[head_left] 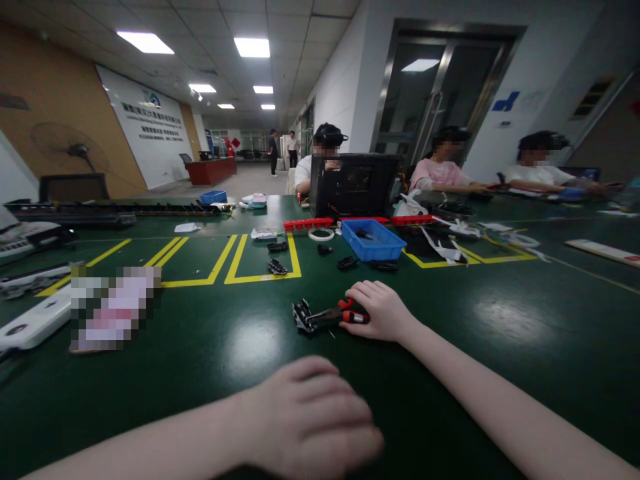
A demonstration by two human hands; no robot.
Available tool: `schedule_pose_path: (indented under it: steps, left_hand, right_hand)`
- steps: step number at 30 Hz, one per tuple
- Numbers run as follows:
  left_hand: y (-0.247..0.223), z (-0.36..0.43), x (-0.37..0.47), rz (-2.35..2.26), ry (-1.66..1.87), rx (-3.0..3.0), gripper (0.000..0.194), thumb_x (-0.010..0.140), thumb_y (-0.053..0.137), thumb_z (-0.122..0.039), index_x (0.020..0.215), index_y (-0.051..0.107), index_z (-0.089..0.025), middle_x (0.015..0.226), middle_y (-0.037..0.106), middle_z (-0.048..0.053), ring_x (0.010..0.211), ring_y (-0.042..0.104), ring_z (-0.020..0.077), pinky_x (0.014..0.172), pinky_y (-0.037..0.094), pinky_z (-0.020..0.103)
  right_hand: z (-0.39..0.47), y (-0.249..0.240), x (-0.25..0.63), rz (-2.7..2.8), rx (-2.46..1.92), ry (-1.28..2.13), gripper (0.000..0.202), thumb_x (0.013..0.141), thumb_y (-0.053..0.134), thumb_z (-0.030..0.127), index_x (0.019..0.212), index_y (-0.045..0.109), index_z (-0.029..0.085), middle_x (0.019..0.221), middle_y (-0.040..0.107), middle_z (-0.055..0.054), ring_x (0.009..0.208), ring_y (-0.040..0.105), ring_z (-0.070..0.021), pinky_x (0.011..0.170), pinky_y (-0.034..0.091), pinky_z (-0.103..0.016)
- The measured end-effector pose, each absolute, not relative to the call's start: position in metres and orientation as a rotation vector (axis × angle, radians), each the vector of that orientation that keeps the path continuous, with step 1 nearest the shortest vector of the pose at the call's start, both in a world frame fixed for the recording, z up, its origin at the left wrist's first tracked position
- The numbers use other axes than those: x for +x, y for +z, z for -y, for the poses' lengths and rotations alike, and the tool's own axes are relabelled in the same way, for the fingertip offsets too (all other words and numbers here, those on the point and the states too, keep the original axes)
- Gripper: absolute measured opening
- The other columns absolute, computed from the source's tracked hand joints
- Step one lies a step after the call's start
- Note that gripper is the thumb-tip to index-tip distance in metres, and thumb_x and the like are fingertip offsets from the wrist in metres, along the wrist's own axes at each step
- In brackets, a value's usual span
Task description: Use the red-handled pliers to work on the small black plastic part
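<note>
My right hand (383,310) grips the red-and-black handles of a pair of pliers (330,316). The jaws point left and meet a small black-and-silver part (303,316) on the green table; whether they clamp it I cannot tell. Nearer to me, my left hand (315,420) hovers low in the view, back of the hand up, knuckles bent. Its fingertips are blurred and turned away, so anything under them is hidden. Similar dark parts lie beyond the pliers, among them one part (277,267) inside a yellow-taped box.
A blue bin (373,240) holds a dark item, with a tape roll (321,234) to its left. Behind stand a red strip (309,224) and a large black case (355,185). A white power strip (47,313) lies left. Several people sit across the table.
</note>
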State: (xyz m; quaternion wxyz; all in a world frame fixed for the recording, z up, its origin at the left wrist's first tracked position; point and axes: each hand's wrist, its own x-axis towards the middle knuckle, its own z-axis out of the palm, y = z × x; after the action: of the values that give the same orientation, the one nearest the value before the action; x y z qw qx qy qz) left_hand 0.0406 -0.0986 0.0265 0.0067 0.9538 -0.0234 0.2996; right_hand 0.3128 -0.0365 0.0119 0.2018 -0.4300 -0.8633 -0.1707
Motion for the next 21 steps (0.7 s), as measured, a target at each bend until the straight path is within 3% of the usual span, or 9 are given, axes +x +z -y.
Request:
schedule_pose_path:
  steps: [2,6,11,21]
  left_hand:
    - [0.020,0.062,0.040,-0.236,1.027,2.949,0.030,0.090,0.049,-0.016,0.118,0.056,-0.021,0.107,0.069,0.005,0.095,0.065,0.0176,0.090,0.052,0.036]
    - [0.005,0.015,0.036,-0.803,0.878,2.737,0.033,0.089,0.058,-0.025,0.121,0.053,-0.018,0.123,0.059,0.011,0.115,0.056,0.0255,0.096,0.049,0.044]
    - [0.000,0.009,0.035,-0.783,0.707,2.693,0.028,0.091,0.059,-0.030,0.118,0.059,-0.021,0.129,0.056,0.009,0.120,0.053,0.0252,0.102,0.044,0.046]
    - [0.002,0.015,0.037,-0.713,0.725,2.734,0.023,0.089,0.060,-0.025,0.111,0.063,-0.022,0.122,0.060,0.007,0.115,0.056,0.0237,0.101,0.046,0.045]
  right_hand:
    - [0.037,0.012,0.313,2.398,-1.208,-0.486,0.045,0.078,0.064,0.054,0.101,0.061,0.016,0.097,0.066,-0.012,0.085,0.059,-0.0253,0.074,0.041,-0.037]
    - [0.037,0.014,0.311,2.357,-1.222,-0.496,0.045,0.081,0.063,0.053,0.104,0.059,0.015,0.101,0.064,-0.014,0.090,0.057,-0.0277,0.078,0.041,-0.039]
    - [0.035,0.013,0.310,2.262,-1.276,-0.509,0.044,0.080,0.065,0.050,0.107,0.057,0.016,0.106,0.061,-0.015,0.099,0.055,-0.0300,0.085,0.040,-0.042]
    - [0.031,0.010,0.314,2.248,-1.353,-0.665,0.047,0.078,0.070,0.051,0.108,0.060,0.016,0.106,0.062,-0.014,0.097,0.054,-0.0296,0.082,0.037,-0.041]
